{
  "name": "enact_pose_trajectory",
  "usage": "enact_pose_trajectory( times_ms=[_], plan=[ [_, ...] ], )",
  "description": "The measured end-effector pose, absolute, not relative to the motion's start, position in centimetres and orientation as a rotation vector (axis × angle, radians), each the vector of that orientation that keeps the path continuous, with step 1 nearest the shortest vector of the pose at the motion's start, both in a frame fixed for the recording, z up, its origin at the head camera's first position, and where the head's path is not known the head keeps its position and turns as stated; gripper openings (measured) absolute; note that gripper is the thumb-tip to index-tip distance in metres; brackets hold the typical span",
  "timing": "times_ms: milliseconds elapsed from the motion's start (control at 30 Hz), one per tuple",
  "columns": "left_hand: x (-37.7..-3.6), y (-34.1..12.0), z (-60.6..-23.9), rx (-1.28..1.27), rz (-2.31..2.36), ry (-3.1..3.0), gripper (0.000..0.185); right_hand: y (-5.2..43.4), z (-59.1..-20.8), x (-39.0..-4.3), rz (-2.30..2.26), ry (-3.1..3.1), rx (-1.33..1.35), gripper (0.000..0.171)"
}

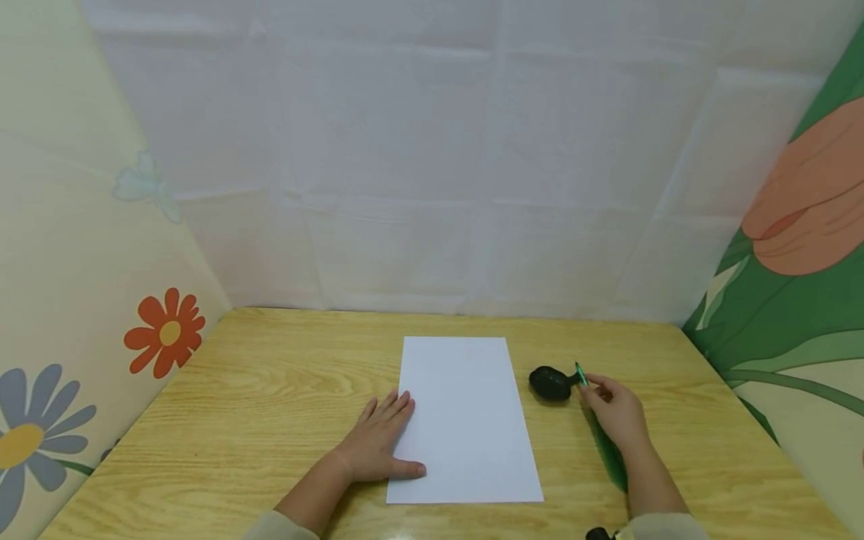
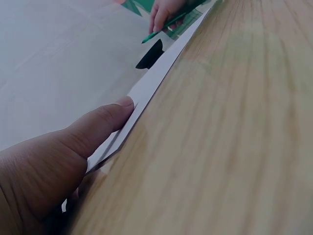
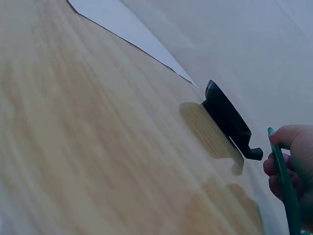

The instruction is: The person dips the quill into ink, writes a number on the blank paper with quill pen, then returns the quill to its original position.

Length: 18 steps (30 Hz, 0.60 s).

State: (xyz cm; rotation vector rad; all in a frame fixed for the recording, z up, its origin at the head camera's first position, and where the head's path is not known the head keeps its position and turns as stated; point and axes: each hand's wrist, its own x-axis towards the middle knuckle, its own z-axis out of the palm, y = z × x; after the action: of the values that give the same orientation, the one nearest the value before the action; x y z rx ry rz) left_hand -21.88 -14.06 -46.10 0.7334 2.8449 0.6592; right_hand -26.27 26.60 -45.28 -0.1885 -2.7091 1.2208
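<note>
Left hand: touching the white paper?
Touching. In the head view the left hand lies flat with its thumb on the white paper; the left wrist view shows the thumb pressed on the sheet's edge.

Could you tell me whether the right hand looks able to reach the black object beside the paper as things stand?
Probably yes: the right hand, gripping a green pen, sits just beside the black object, with only bare table between them.
</note>
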Motion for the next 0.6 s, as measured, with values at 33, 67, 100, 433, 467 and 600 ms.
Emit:
enact_pose_trajectory(
  times_ms=[33, 67, 100, 433, 467, 600],
  plan=[
    [-21.89, -14.06, -46.1, 0.734, 0.658, 2.845, 0.11, 26.58, -45.21, -26.24, 1.229, -2.706, -0.188, 0.042],
    [-21.89, -14.06, -46.11, 0.733, 0.657, 2.846, 0.11, 26.56, -45.13, -26.23, 1.236, -2.7, -0.186, 0.043],
    [-21.9, -14.07, -46.12, 0.734, 0.656, 2.846, 0.11, 26.55, -45.08, -26.22, 1.24, -2.696, -0.184, 0.043],
    [-21.85, -14.12, -46.25, 0.751, 0.667, 2.851, 0.109, 26.2, -44.6, -25.98, 1.32, -2.645, -0.184, 0.044],
    [-21.85, -14.12, -46.24, 0.75, 0.666, 2.851, 0.109, 26.16, -44.56, -25.94, 1.336, -2.639, -0.185, 0.044],
    [-21.86, -14.12, -46.19, 0.752, 0.659, 2.849, 0.109, 25.98, -44.42, -25.81, 1.415, -2.61, -0.186, 0.041]
  ],
)
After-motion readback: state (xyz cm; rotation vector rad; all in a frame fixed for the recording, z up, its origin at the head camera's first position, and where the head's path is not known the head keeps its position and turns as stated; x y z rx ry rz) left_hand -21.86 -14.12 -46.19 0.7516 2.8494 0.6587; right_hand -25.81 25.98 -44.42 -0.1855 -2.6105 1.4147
